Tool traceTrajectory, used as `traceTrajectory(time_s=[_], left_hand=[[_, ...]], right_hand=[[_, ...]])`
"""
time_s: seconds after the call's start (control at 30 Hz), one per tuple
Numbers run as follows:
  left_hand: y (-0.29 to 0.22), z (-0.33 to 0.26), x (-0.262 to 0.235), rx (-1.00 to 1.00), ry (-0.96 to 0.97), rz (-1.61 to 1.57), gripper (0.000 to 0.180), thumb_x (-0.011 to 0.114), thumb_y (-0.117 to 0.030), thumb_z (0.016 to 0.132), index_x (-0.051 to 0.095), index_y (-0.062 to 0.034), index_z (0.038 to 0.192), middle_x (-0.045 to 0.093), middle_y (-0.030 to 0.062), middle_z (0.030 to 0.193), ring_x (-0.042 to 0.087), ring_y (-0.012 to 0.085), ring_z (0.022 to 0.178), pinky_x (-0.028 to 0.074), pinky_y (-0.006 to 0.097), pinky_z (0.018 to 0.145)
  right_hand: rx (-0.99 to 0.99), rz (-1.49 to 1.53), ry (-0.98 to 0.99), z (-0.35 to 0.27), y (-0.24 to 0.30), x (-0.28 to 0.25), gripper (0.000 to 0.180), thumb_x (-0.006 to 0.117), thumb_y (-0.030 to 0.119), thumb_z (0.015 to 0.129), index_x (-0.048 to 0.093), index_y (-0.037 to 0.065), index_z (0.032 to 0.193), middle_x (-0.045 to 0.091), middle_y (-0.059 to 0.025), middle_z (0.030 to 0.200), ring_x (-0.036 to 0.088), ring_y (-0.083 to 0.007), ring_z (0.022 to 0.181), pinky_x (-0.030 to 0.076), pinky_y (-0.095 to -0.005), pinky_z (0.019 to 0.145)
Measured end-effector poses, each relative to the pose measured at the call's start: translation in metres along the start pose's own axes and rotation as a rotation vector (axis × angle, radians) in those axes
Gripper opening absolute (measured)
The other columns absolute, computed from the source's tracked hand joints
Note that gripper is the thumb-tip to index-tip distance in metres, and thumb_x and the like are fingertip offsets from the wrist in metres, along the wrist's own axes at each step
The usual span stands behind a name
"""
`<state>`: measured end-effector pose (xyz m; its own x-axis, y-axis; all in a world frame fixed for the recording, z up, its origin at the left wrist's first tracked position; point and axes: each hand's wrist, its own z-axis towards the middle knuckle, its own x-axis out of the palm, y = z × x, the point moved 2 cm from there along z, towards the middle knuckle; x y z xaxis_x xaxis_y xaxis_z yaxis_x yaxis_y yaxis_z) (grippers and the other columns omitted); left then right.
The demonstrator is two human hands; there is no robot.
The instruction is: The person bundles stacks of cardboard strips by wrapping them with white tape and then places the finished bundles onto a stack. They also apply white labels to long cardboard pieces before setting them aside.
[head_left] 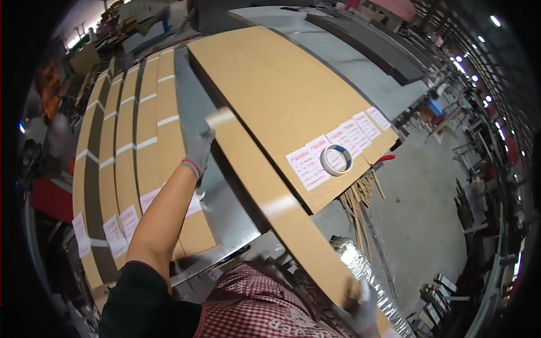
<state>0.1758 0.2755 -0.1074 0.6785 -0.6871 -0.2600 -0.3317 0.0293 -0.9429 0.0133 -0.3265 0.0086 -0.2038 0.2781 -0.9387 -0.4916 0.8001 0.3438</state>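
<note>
A long, narrow cardboard package (253, 169) lies slantwise before me, with white tape bands around it. My left hand (198, 153), in a grey glove, is closed on its far left edge near the far end. Also gloved, my right hand (363, 308) grips the near end at the lower right; motion blurs its fingers. Beside the package lies a large flat cardboard sheet or box (276, 84). On its near corner sit several white printed labels (307, 169) in a row. A roll of tape (336, 160) rests on these labels.
Several long taped cardboard packages (149, 112), some labelled, lie side by side at the left on a grey metal table (225, 217). A dark slab (366, 45) is at the back. Thin wooden strips (356, 208), a red-handled tool (385, 158) and a silvery duct (360, 265) are at the right.
</note>
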Motion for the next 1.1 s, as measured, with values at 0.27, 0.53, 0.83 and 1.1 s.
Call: traceTrajectory(time_s=[0.27, 0.53, 0.83, 1.1], left_hand=[[-0.058, -0.081, 0.012, -0.182, 0.231, 0.015, 0.090, 0.066, -0.043, 0.085, 0.014, -0.0159, 0.153, 0.048, 0.0095, 0.137, 0.047, 0.0251, 0.121, 0.044, 0.049, 0.087], [-0.035, -0.117, 0.025, -0.183, 0.352, -0.075, 0.057, 0.064, -0.030, 0.087, 0.041, -0.0124, 0.137, 0.058, 0.0043, 0.118, 0.055, 0.0167, 0.103, 0.046, 0.033, 0.076], [-0.043, -0.107, 0.044, -0.235, 0.193, -0.424, 0.043, 0.059, -0.038, 0.093, 0.051, -0.0054, 0.120, 0.059, 0.0069, 0.102, 0.063, 0.0192, 0.095, 0.054, 0.035, 0.072], [-0.144, -0.193, 0.139, 0.911, 0.172, 0.414, 0.016, 0.067, -0.022, 0.081, 0.069, -0.0063, 0.077, 0.061, 0.0134, 0.106, 0.058, 0.0279, 0.101, 0.049, 0.034, 0.085]], right_hand=[[-0.112, 0.050, 0.029, 0.067, 0.053, 0.011, 0.093, 0.080, 0.048, 0.065, 0.040, 0.003, 0.136, 0.057, -0.0221, 0.097, 0.058, -0.0416, 0.080, 0.047, -0.0502, 0.071], [-0.368, 0.345, -0.330, 0.174, 0.072, -0.023, 0.060, 0.079, 0.027, 0.074, 0.057, 0.000, 0.123, 0.056, -0.0230, 0.121, 0.057, -0.0393, 0.106, 0.047, -0.0445, 0.090], [0.520, 0.521, 0.539, 0.049, -0.292, 0.078, 0.066, 0.068, 0.053, 0.085, 0.059, -0.002, 0.121, 0.065, -0.0096, 0.112, 0.060, -0.0207, 0.098, 0.048, -0.0328, 0.088], [0.743, 0.761, 0.510, 0.095, -0.249, 0.020, 0.093, 0.069, 0.062, 0.079, 0.046, -0.009, 0.135, 0.060, -0.0192, 0.124, 0.061, -0.0248, 0.105, 0.049, -0.0368, 0.092]])
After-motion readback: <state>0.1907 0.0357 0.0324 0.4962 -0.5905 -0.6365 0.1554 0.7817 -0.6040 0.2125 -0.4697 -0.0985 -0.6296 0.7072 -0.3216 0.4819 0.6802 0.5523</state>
